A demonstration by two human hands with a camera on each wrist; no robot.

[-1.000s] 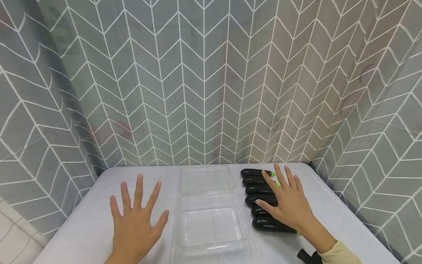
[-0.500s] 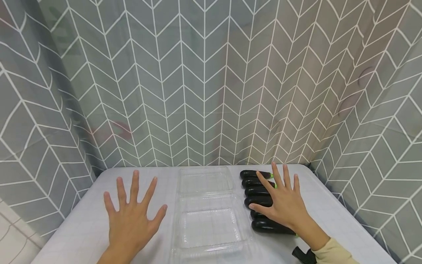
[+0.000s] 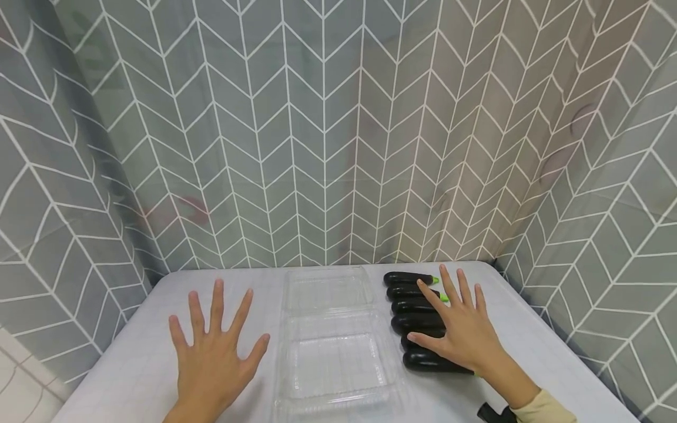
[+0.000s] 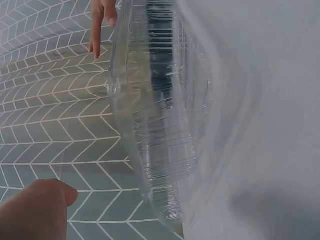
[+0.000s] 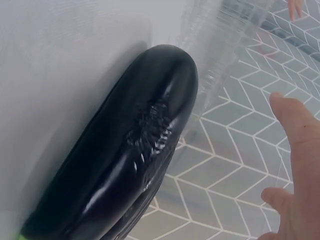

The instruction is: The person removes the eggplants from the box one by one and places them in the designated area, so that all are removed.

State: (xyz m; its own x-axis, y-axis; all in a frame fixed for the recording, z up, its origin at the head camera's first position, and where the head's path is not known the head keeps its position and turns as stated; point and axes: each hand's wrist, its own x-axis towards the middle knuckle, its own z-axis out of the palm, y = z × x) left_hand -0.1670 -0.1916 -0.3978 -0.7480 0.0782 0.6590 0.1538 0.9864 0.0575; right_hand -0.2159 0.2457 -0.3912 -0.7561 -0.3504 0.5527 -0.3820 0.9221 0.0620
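My left hand (image 3: 214,352) lies flat on the white table (image 3: 132,364) with fingers spread, left of an open clear plastic clamshell box (image 3: 330,335). The box (image 4: 160,115) is empty. Right of it, several dark eggplants (image 3: 415,305) with green stem ends lie in a row. My right hand (image 3: 460,329) rests palm down over the row, fingers straight and spread, thumb pointing at the box. In the right wrist view the nearest eggplant (image 5: 125,160) fills the frame beside my thumb (image 5: 300,135).
A grey curtain (image 3: 328,129) with a white chevron pattern closes in the table at the back and on both sides. A dark strap (image 3: 494,414) shows at my right wrist, by a cream sleeve (image 3: 547,408).
Both hands shifted slightly, away and then back, staying flat and spread. The view moved a little. Box and eggplants have not moved.
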